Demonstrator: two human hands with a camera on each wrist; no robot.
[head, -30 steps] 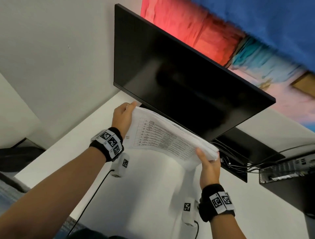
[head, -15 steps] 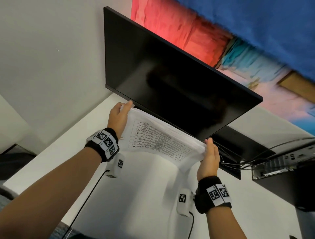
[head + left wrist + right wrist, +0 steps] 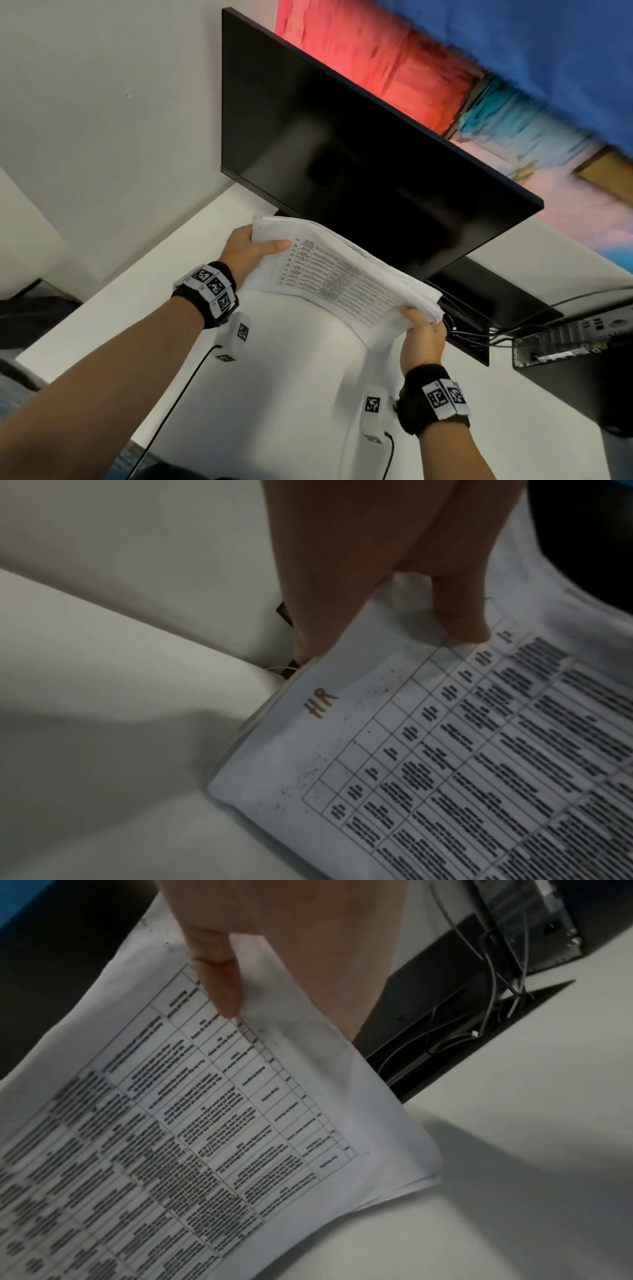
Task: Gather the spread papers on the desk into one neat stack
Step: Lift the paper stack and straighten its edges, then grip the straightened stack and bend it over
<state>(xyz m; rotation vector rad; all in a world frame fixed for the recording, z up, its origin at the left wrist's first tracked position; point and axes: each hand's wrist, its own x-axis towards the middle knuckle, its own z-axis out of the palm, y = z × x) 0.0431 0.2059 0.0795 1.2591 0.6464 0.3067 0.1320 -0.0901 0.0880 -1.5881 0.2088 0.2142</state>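
Note:
A stack of white printed papers (image 3: 342, 277) with a table of text hangs above the white desk (image 3: 291, 377), just in front of the monitor. My left hand (image 3: 253, 246) grips its left end, thumb on top and fingers beneath. My right hand (image 3: 423, 329) grips the right end the same way. In the left wrist view the thumb presses the top sheet (image 3: 462, 764), marked "HR", near its corner. The right wrist view shows my thumb on the top sheet (image 3: 205, 1123) and lower sheets sticking out unevenly at the near corner.
A black monitor (image 3: 342, 154) stands right behind the papers. Its black base (image 3: 479, 308) with several cables lies to the right, next to a dark box (image 3: 565, 339) with ports. A pale wall rises at the left.
Both hands have shifted their grip to the ends of the stack, thumbs now on top. The stack has risen slightly off the desk and its right end hangs lower.

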